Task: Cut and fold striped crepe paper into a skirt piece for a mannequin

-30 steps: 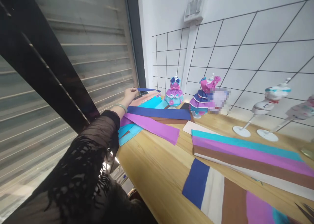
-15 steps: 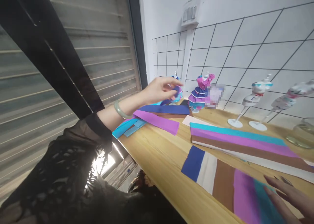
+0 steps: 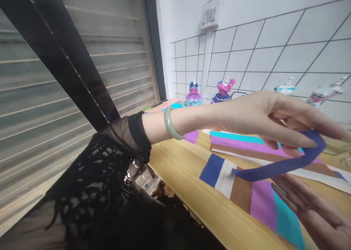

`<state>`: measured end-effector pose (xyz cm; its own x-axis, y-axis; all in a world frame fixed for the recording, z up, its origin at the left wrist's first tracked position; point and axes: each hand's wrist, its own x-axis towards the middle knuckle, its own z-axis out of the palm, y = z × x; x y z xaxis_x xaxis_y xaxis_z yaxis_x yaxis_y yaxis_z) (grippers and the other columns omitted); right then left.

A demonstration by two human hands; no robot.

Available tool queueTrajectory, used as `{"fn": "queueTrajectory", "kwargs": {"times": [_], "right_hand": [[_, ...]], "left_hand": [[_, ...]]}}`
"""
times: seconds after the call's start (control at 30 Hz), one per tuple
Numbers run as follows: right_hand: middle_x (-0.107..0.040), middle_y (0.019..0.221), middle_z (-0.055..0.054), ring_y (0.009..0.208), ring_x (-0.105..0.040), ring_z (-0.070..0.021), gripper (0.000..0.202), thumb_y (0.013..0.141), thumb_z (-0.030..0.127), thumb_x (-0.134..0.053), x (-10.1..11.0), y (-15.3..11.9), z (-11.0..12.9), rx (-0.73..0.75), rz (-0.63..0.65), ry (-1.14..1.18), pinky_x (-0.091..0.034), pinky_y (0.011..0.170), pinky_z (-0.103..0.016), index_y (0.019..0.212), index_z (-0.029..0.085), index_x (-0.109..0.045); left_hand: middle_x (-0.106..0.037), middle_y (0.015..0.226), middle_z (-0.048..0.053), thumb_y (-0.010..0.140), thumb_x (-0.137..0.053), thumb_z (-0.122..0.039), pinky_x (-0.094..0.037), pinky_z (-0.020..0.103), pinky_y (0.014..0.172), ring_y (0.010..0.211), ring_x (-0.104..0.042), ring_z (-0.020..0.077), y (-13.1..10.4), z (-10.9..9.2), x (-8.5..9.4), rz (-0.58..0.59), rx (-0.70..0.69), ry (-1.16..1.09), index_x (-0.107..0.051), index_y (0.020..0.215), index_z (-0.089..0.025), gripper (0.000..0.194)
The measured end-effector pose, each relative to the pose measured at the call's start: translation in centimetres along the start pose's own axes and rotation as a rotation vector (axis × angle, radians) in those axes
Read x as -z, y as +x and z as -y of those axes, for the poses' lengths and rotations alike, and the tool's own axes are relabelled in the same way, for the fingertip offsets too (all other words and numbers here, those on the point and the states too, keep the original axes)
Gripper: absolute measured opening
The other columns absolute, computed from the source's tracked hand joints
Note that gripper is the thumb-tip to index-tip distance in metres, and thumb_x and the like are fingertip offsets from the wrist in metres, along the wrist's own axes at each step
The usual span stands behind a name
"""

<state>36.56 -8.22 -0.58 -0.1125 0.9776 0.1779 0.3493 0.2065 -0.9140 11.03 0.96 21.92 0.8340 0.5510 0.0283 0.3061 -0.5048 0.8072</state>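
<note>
My left hand [image 3: 260,113], with a pale green bangle [image 3: 173,124] on its wrist, reaches across the table. Its thumb and fingers are closed on a blue crepe paper strip [image 3: 271,169], which bends over and trails down to the left. Below it, my right hand [image 3: 320,209] is open, fingers stretched out, palm partly turned up. Its fingertips are close to the strip; whether they touch I cannot tell. Between the hands and the table's front edge lie overlapping coloured strips [image 3: 263,204] in blue, white, brown, purple and turquoise.
Behind, a longer stack of striped paper [image 3: 227,144] lies on the wooden table [image 3: 181,166]. Small dress forms in paper dresses [image 3: 193,96] [image 3: 222,93] and barer dress forms [image 3: 285,89] [image 3: 326,93] stand by the wire grid [image 3: 252,56]. A shuttered window [image 3: 117,56] is on the left.
My left hand has swung right from the far paper pile and now carries a blue strip over the coloured strips. My right hand has lifted off them and turned its palm upward.
</note>
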Motion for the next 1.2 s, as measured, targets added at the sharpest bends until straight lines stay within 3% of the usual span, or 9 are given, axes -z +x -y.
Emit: {"fn": "queueTrajectory", "kwargs": {"times": [0.1,0.17,0.23,0.43,0.57,0.7,0.87,1.0,1.2], "right_hand": [[-0.043,0.143,-0.004,0.126,-0.042,-0.0285,0.057,0.081,0.047,-0.055,-0.1,-0.5,0.1,-0.075,0.021,0.224,-0.047,0.097,-0.034,0.137,0.042,-0.042],[-0.042,0.144,-0.004,0.128,-0.041,-0.0294,0.057,0.079,0.046,-0.06,-0.6,-0.7,1.3,-0.006,0.08,0.36,-0.041,0.102,-0.039,0.134,0.041,-0.045],[-0.044,0.143,-0.004,0.129,-0.04,-0.0288,0.055,0.079,0.045,-0.061,-1.1,-0.8,2.5,0.034,0.146,0.473,-0.035,0.107,-0.043,0.132,0.039,-0.047],[-0.061,0.124,-0.007,0.115,-0.055,-0.0253,0.047,0.079,0.041,-0.066,-1.9,-0.7,4.0,-0.044,0.213,0.608,-0.041,0.1,-0.041,0.125,0.034,-0.056],[-0.068,0.086,-0.003,0.077,-0.064,-0.0153,0.033,0.079,0.042,-0.066,-1.8,-0.8,4.8,-0.067,0.083,0.697,-0.051,0.075,-0.028,0.109,0.028,-0.066],[-0.057,0.069,0.004,0.049,-0.05,-0.0069,0.038,0.076,0.047,-0.067,-1.9,-0.5,5.6,-0.097,-0.078,0.824,-0.047,0.055,-0.023,0.109,0.027,-0.065],[-0.058,0.07,0.002,0.048,-0.049,-0.0077,0.034,0.073,0.046,-0.07,-1.7,0.1,4.9,-0.166,-0.269,0.621,-0.04,0.046,-0.021,0.098,0.023,-0.066],[-0.058,0.058,0.001,0.054,-0.051,-0.0118,0.047,0.071,0.047,-0.072,-1.6,0.3,4.5,-0.226,-0.464,0.278,-0.039,0.045,-0.02,0.11,0.022,-0.064],[-0.06,0.062,0.0,0.058,-0.054,-0.0127,0.045,0.076,0.052,-0.065,-1.3,0.0,4.5,-0.249,-0.419,0.318,-0.042,0.047,-0.02,0.111,0.023,-0.064]], "left_hand": [[-0.069,0.097,-0.013,0.08,-0.06,-0.033,-0.05,0.012,0.077,0.107,-0.059,0.0149,-0.2,-3.1,-1.1,-0.051,0.02,-0.136,-0.069,0.103,-0.026,0.025],[-0.069,0.102,-0.006,0.079,-0.062,-0.019,-0.053,0.016,0.081,0.103,-0.062,0.0151,-0.1,-3.3,-1.4,-0.029,-0.066,-0.275,-0.066,0.108,-0.02,0.029],[-0.07,0.092,0.0,0.078,-0.06,-0.011,-0.056,0.023,0.081,0.089,-0.066,0.0128,0.6,-2.3,-1.6,0.034,-0.154,-0.426,-0.064,0.108,-0.013,0.03],[-0.07,0.082,0.003,0.074,-0.06,-0.008,-0.056,0.032,0.08,0.074,-0.067,0.0114,4.0,1.7,-2.5,0.053,-0.09,-0.632,-0.065,0.101,-0.014,0.028],[-0.07,0.081,0.004,0.073,-0.062,-0.008,-0.054,0.033,0.08,0.074,-0.067,0.0116,4.9,3.4,-2.6,0.056,-0.074,-0.649,-0.065,0.101,-0.013,0.028],[-0.07,0.09,0.006,0.074,-0.066,-0.013,-0.054,0.031,0.078,0.077,-0.065,0.0115,5.2,5.4,-2.0,0.013,-0.109,-0.542,-0.065,0.106,-0.015,0.033],[-0.069,0.082,0.004,0.071,-0.071,-0.016,-0.051,0.028,0.075,0.074,-0.064,0.0095,5.1,8.0,-1.4,-0.098,-0.081,-0.309,-0.063,0.11,-0.014,0.04],[-0.069,0.08,0.004,0.07,-0.072,-0.016,-0.05,0.027,0.074,0.075,-0.064,0.0103,4.5,9.6,-1.4,-0.178,-0.048,-0.235,-0.066,0.105,-0.012,0.036],[-0.07,0.082,0.005,0.073,-0.069,-0.015,-0.051,0.03,0.08,0.079,-0.064,0.0105,3.7,11.6,-1.5,-0.182,-0.037,-0.261,-0.066,0.102,-0.013,0.029]]}}
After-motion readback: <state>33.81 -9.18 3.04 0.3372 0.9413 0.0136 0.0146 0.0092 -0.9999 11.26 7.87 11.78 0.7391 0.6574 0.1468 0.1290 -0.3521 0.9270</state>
